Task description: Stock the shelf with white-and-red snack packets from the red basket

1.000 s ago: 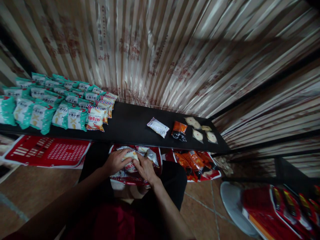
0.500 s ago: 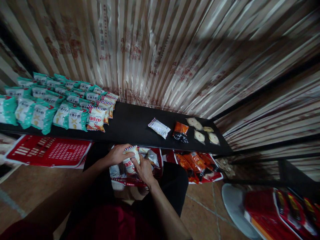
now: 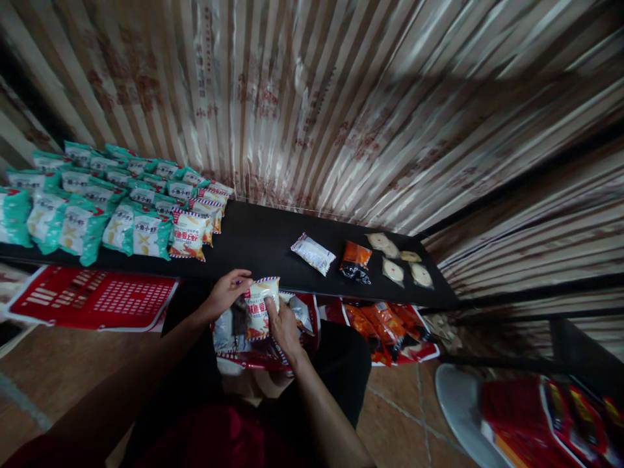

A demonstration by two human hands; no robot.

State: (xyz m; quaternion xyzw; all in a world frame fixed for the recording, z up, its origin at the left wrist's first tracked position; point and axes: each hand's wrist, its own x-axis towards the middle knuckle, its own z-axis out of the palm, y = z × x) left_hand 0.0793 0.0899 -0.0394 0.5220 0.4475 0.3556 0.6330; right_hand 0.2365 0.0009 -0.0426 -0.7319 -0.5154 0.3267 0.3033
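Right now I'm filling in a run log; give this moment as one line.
right hand: holds white snack bag over red container | left hand: near bag's edge, contact unclear | black shelf: teal bags at left

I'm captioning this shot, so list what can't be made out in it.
Head view:
Right hand: its far fingertips, hidden behind the held packet.
Left hand: whether it touches that packet, too blurred to tell.
Red container: its floor, covered by pale packets.
Leftmost teal packet: cut off by the left edge.
Red packaging at lower right: cut off by the edge, print blurred.
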